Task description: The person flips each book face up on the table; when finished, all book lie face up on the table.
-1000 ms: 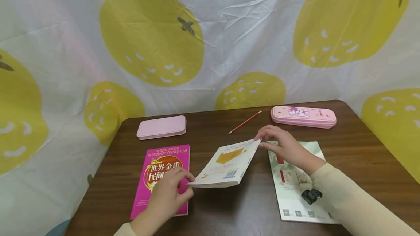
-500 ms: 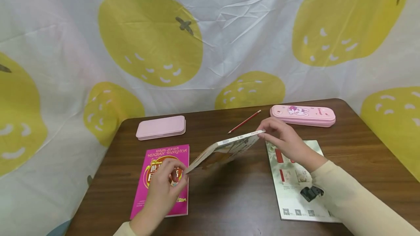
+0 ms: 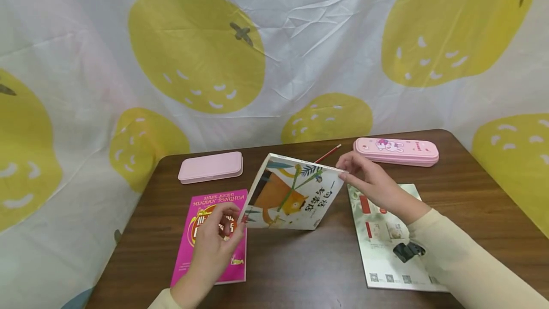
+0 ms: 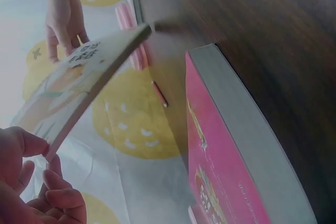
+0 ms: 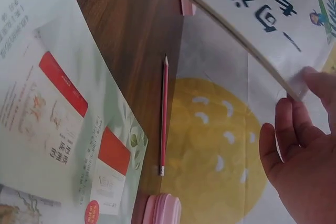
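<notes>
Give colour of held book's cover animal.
Mostly orange; the held book shows best in head view.

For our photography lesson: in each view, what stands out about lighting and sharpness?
Head: fairly sharp, with bright creases on the curtain; left wrist: hazy, the held book washed out, the table dark at right; right wrist: soft, smallest print on the pale green booklet too blurred to read.

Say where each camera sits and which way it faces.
Head: on the head, facing forward and down at the white book; left hand, right hand and sleeves show.
Left wrist: worn there, facing the left hand's grip; right hand shows beyond.
Right wrist: worn there, facing the right hand's grip; only that hand shows.
Both wrist views share white book and pencil.
</notes>
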The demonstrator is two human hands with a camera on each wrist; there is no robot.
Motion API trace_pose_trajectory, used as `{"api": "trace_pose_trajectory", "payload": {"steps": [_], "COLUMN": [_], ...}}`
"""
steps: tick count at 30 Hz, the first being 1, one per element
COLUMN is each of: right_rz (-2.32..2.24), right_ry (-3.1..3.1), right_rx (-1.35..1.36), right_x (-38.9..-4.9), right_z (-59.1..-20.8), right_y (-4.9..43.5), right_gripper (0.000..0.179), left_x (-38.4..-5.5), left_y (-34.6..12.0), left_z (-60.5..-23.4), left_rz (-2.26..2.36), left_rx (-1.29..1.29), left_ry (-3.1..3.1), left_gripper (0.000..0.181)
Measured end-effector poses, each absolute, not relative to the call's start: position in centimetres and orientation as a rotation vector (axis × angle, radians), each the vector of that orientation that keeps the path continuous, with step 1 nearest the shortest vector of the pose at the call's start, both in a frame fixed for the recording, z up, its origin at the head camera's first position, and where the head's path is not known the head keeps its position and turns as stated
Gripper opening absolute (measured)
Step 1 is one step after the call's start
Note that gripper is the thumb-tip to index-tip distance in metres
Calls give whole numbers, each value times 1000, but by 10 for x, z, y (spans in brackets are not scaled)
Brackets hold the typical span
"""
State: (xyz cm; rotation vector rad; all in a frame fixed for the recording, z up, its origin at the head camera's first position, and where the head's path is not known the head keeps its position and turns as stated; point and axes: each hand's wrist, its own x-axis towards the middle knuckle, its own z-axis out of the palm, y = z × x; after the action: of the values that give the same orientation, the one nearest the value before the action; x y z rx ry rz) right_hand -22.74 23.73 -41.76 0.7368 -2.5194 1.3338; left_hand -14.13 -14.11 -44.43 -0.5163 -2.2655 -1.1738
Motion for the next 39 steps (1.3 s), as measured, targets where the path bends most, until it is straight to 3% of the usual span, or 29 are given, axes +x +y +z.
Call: {"api": "trace_pose_trajectory", "payload": {"steps": [8,16,20,29,39], "right_rz": [1282,1281,1254,1051,777], "right_ry": [-2588,-2659,-2685,-2777,-2927], "right_rx": [646,721,753,841,1010], "right_x": [-226,-229,-233,-246,-262], "right_z": [-421,-430,-436,-447,-452], "right_y": [237,243,245,239,223], "right_gripper": [9,35,40,41,38], "left_x": [-139,-139,-138,-132,-123], "left_y": [-138,-138,-138,-134,-127], "left_z": [-443,-444,-447,-450,-461], "left_rz": [-1153,-1128,-1087,-974,-1144], "left_rx": [-468,-409,-398,-462,-555], "left_ry": [-2337,-2455,-2559,-2887,-3075], "left_gripper": [26,24,22,46,53]}}
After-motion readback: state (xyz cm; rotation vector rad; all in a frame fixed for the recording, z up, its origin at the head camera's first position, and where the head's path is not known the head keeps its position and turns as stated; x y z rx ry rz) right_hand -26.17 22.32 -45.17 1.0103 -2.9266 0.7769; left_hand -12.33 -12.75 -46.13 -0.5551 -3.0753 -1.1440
